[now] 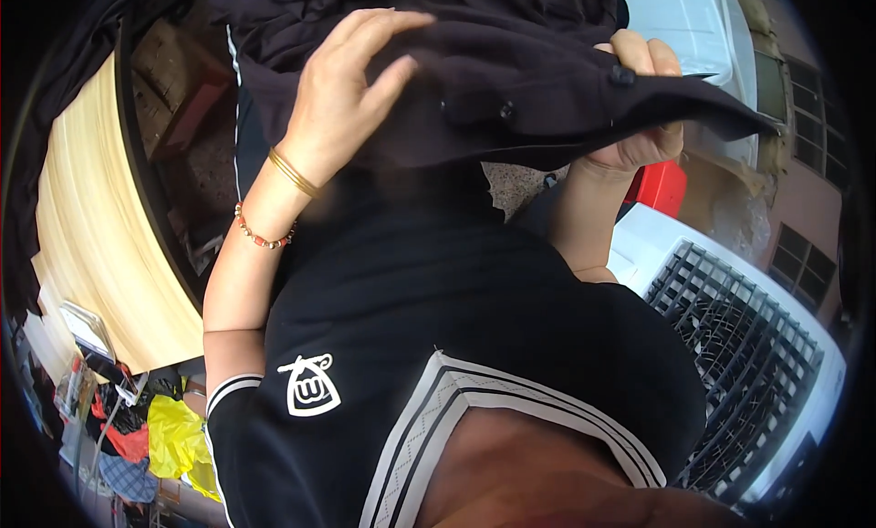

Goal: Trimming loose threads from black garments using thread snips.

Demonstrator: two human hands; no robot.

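Observation:
A dark purple-black garment (511, 81) with small buttons along one edge is held up in front of me, above my black shirt with white trim (438, 345). My left hand (351, 90), with a gold bangle and a bead bracelet on the wrist, lies flat on top of the cloth with fingers spread. My right hand (643, 117) is closed around the garment's buttoned edge, the fabric draping over its fingers and sticking out to the right.
A white air cooler with a dark grille (739, 327) stands at the right, with a red object (662, 186) behind it. A pale wooden board (91, 236) curves along the left. Bright yellow and red cloths (169, 437) lie in clutter at the lower left.

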